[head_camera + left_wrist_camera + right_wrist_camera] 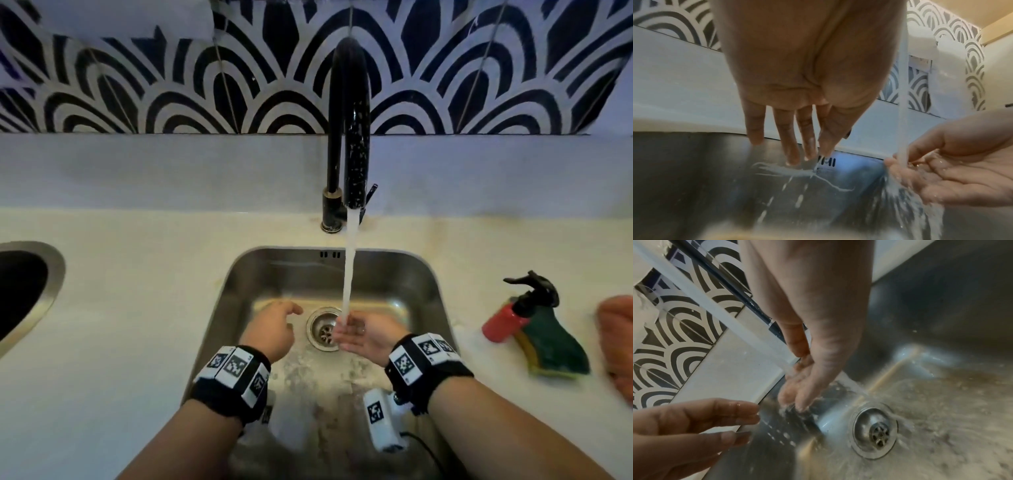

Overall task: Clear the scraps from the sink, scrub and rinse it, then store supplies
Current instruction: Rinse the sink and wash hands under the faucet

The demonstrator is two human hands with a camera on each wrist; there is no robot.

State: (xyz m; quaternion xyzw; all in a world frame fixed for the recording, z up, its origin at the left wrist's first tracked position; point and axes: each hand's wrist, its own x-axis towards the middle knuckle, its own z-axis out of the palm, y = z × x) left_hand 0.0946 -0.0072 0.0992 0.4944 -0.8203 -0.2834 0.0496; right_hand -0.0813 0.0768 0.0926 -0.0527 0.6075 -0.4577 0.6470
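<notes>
A pale tabletop [137,274] is running beneath black-and-white patterned tiles [171,85], with the steel sink [428,291] set into it. A black faucet [356,137] is pouring a stream of water [349,274] onto the right hand [370,337], whose grip is lying wide and palm up, holding nothing. The left hand [270,334] is hovering at the drain's [323,330] nine o'clock, fingers loosely spread, its grip empty. At the sink's three o'clock a red spray bottle [513,315] is lying against a green sponge [555,346], an orange cloth [616,342] beyond.
</notes>
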